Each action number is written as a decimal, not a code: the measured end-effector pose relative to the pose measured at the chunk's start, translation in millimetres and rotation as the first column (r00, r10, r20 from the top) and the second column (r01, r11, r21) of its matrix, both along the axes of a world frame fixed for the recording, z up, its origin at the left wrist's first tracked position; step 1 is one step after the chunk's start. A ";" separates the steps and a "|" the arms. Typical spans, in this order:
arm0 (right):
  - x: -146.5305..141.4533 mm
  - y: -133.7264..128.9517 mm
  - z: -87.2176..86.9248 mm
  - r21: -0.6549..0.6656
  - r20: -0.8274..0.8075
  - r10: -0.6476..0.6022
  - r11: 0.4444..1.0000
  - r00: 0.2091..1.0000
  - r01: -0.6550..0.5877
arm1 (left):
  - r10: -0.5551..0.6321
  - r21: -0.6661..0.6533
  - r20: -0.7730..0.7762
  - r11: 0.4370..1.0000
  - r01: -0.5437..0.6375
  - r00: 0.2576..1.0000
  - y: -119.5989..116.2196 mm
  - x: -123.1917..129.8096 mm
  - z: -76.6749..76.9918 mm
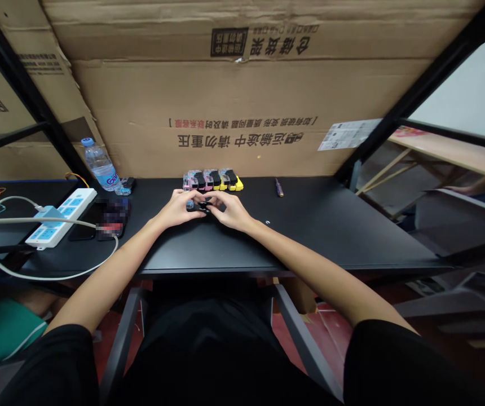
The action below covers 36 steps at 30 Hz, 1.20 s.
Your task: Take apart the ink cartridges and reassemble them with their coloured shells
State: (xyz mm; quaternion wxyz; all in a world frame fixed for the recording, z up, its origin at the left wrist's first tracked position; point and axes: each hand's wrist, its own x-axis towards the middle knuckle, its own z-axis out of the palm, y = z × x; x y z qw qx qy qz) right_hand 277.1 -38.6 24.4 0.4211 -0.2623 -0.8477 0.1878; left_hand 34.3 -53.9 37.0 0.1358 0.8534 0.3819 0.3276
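Observation:
Both hands meet over the black table, close in front of a row of small clear, pink, yellow and black pieces (212,180). My left hand (182,207) is curled with its fingers round a small black part (203,207), partly clear at its left side. My right hand (229,210) pinches the same part from the other side. The fingers cover much of it, so its shape is hard to tell. A small purple screwdriver (278,187) lies to the right of the row, and a tiny pale bit (268,222) rests nearer.
A white power strip (62,219) with cables, phones (113,217) and a water bottle (100,164) are at the left. A cardboard sheet (242,96) stands behind the black table (318,231). Another person's green clothing (5,332) shows at the lower left.

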 end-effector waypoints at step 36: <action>4.3 0.7 -2.4 0.262 0.114 0.047 0.962 0.992 -0.075 | -0.053 -0.047 0.020 0.997 0.054 0.998 -1.5 -0.7 1.4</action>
